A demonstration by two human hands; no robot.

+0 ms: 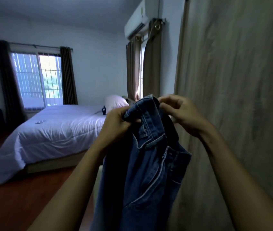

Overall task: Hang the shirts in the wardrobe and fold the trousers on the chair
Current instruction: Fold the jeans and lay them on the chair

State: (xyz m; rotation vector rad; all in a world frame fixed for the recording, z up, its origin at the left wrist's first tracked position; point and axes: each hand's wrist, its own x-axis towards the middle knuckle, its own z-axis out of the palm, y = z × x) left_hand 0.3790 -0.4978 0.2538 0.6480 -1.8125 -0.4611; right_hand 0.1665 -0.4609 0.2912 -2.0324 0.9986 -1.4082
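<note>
From the head view, both hands are holding a pair of blue denim trousers (142, 164) up in front of the person. The left hand (117, 120) is gripping the waistband with curled fingers, and the right hand (180, 112) is pinching the waistband's upper edge. The trousers are hanging down between the forearms, beside a wooden wardrobe door (236, 97) on the right. A bed with white bedding (54, 130) is standing behind, near a curtained window (37, 79).
</note>
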